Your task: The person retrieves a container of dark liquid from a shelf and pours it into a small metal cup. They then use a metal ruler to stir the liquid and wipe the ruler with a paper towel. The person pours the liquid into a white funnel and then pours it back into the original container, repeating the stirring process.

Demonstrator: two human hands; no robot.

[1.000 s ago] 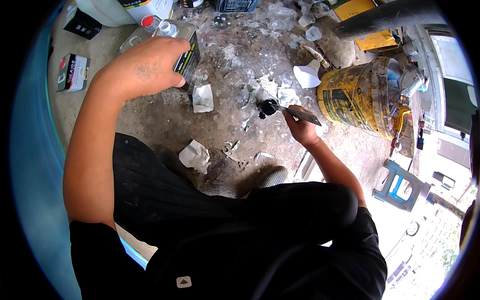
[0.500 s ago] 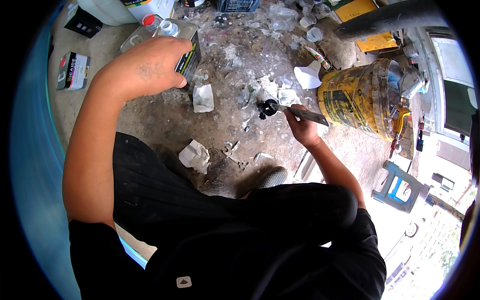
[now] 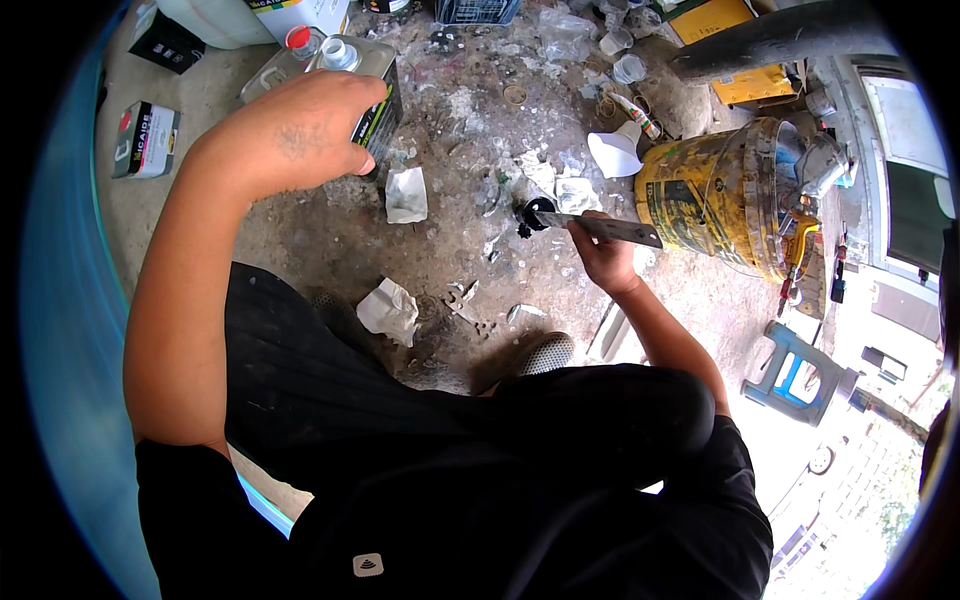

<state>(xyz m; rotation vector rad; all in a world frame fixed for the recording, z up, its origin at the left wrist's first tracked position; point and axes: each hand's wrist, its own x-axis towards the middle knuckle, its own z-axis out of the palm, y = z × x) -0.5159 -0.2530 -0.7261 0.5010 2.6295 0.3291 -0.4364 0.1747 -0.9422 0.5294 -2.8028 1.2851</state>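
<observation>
At the upper left, my left hand [image 3: 300, 130] is wrapped over the near side of a rectangular metal can [image 3: 385, 100]; most of the can is hidden under the hand. The can's white spout [image 3: 340, 54] stands uncapped. My right hand [image 3: 608, 260] grips a flat grey metal strip [image 3: 620, 229], perhaps a stirring spatula. Its far end reaches into a small cup [image 3: 537, 213] holding something black, which stands on the stained floor. Black smears lie beside the cup. White paper scraps [image 3: 405, 195] lie between the can and the cup.
A paint-smeared yellow bucket [image 3: 705, 195] stands at the right with tools in it. Behind the can is a red-capped container [image 3: 298, 40]; another small can [image 3: 147, 140] sits far left. A white funnel-like piece [image 3: 615, 152] and crumpled paper [image 3: 389, 311] lie on the floor.
The metal strip has shifted slightly in my right hand, its end still at the cup. My left hand stays on the can.
</observation>
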